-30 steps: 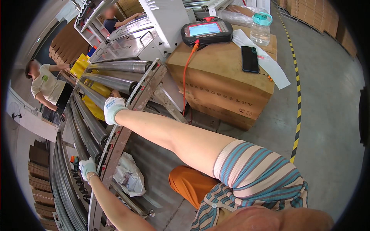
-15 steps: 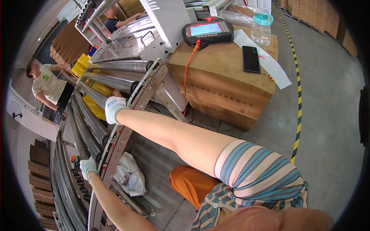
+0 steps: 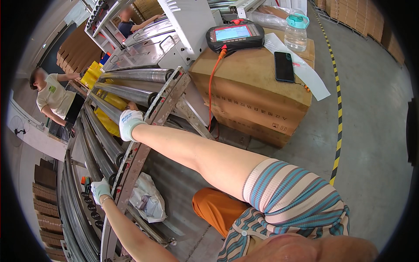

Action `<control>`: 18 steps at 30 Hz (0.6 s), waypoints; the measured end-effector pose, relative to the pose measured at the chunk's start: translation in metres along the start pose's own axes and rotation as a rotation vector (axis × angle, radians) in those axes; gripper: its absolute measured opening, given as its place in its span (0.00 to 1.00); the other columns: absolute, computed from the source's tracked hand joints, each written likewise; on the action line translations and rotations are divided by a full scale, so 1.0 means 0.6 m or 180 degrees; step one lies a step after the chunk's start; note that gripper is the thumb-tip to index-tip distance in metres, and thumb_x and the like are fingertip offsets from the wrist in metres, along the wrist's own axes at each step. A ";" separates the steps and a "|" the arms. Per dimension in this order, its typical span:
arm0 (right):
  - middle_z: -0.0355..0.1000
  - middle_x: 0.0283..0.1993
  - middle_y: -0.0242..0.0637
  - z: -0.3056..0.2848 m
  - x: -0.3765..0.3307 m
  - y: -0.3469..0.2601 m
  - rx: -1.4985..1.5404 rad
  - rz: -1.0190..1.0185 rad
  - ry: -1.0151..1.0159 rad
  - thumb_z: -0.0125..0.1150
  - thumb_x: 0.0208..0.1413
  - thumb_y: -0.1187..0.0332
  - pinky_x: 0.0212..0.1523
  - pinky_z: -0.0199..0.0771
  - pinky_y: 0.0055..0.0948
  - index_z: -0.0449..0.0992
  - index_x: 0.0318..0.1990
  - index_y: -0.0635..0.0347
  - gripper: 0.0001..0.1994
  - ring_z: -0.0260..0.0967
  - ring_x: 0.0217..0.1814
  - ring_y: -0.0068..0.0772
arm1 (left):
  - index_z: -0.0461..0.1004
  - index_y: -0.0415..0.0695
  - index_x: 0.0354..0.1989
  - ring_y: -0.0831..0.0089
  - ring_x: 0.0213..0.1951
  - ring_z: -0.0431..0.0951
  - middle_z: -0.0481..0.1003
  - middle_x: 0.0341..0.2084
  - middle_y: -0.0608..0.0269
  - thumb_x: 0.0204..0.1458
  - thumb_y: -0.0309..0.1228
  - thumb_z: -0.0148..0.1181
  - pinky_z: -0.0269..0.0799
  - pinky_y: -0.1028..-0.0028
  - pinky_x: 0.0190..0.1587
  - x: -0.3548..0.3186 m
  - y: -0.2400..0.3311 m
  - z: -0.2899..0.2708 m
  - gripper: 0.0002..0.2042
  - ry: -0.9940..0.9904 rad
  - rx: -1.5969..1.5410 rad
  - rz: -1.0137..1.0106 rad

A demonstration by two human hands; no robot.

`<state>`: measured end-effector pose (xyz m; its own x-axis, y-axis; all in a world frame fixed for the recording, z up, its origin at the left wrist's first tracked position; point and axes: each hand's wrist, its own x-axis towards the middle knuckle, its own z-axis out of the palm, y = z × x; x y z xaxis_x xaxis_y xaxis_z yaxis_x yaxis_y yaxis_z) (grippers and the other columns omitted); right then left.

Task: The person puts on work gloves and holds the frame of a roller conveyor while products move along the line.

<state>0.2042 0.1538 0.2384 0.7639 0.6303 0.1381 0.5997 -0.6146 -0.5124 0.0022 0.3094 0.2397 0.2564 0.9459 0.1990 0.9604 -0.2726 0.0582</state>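
Observation:
Both my hands wear white gloves with pale green cuffs and rest along the roller conveyor's side rail (image 3: 131, 168), a scuffed metal bar with red marks. My right hand (image 3: 131, 124), the farther one, is curled over the rail beside the end of a steel roller (image 3: 104, 106). Nearer to me, my left hand (image 3: 101, 191) closes on the same rail by the ends of other rollers (image 3: 98, 155). The fingertips of both hands are partly hidden. Yellow material (image 3: 107, 120) shows under and between the far rollers.
A cardboard box (image 3: 248, 113) at right carries a handheld control panel (image 3: 235, 36) with an orange cable, a phone (image 3: 284, 67), a paper strip and a water bottle (image 3: 296, 37). A white plastic bag (image 3: 147, 198) lies below the rail. Two co-workers stand beyond, one at left (image 3: 56, 96).

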 end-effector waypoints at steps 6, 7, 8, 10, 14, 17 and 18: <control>0.71 0.43 0.38 0.010 0.006 -0.006 -0.0140 -0.0012 0.0164 0.61 0.39 0.62 0.32 0.68 0.34 0.74 0.44 0.59 0.21 0.71 0.45 0.36 | 0.68 0.38 0.46 0.53 0.46 0.72 0.72 0.44 0.47 0.43 0.47 0.56 0.68 0.60 0.47 -0.004 0.000 -0.008 0.27 -0.0047 -0.0027 -0.0054; 0.71 0.44 0.38 0.011 0.008 -0.007 -0.0102 -0.0006 0.0124 0.61 0.39 0.62 0.32 0.68 0.34 0.74 0.44 0.59 0.21 0.71 0.45 0.36 | 0.68 0.38 0.46 0.53 0.46 0.73 0.72 0.44 0.48 0.43 0.46 0.56 0.68 0.60 0.47 -0.003 -0.002 -0.008 0.27 -0.0056 -0.0035 -0.0078; 0.71 0.44 0.39 0.006 0.005 -0.005 -0.0072 0.0016 0.0089 0.61 0.39 0.62 0.32 0.68 0.34 0.74 0.44 0.59 0.21 0.71 0.45 0.36 | 0.68 0.38 0.46 0.53 0.46 0.73 0.72 0.44 0.48 0.43 0.46 0.56 0.68 0.60 0.47 -0.004 0.000 -0.007 0.27 -0.0060 -0.0038 -0.0071; 0.71 0.45 0.41 -0.003 -0.004 -0.001 -0.0033 0.0049 0.0050 0.62 0.39 0.62 0.38 0.69 0.33 0.71 0.46 0.64 0.24 0.71 0.46 0.37 | 0.68 0.39 0.47 0.53 0.46 0.73 0.72 0.44 0.48 0.43 0.47 0.56 0.68 0.59 0.47 -0.005 0.005 -0.005 0.27 -0.0052 -0.0017 -0.0056; 0.70 0.46 0.44 -0.006 -0.008 0.001 0.0025 0.0059 0.0055 0.63 0.39 0.63 0.43 0.70 0.32 0.68 0.47 0.68 0.26 0.71 0.47 0.37 | 0.68 0.39 0.47 0.53 0.46 0.73 0.72 0.44 0.48 0.43 0.47 0.56 0.68 0.59 0.47 -0.007 0.008 -0.005 0.27 -0.0064 -0.0014 -0.0066; 0.70 0.46 0.44 -0.007 -0.005 -0.001 0.0026 0.0011 -0.0038 0.63 0.39 0.63 0.43 0.71 0.33 0.68 0.47 0.68 0.26 0.71 0.47 0.37 | 0.68 0.39 0.46 0.53 0.46 0.73 0.72 0.44 0.48 0.43 0.47 0.56 0.68 0.59 0.47 -0.004 0.004 -0.004 0.27 -0.0059 -0.0035 -0.0068; 0.70 0.46 0.44 -0.002 -0.002 -0.005 0.0035 -0.0003 -0.0038 0.63 0.39 0.63 0.43 0.71 0.33 0.68 0.47 0.68 0.26 0.71 0.47 0.37 | 0.68 0.38 0.46 0.53 0.46 0.73 0.72 0.44 0.48 0.43 0.47 0.56 0.68 0.59 0.47 -0.002 -0.001 -0.007 0.27 -0.0046 -0.0019 -0.0071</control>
<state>0.2017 0.1543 0.2411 0.7604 0.6366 0.1285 0.5978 -0.6087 -0.5216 0.0010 0.3078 0.2433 0.2365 0.9542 0.1834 0.9652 -0.2524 0.0684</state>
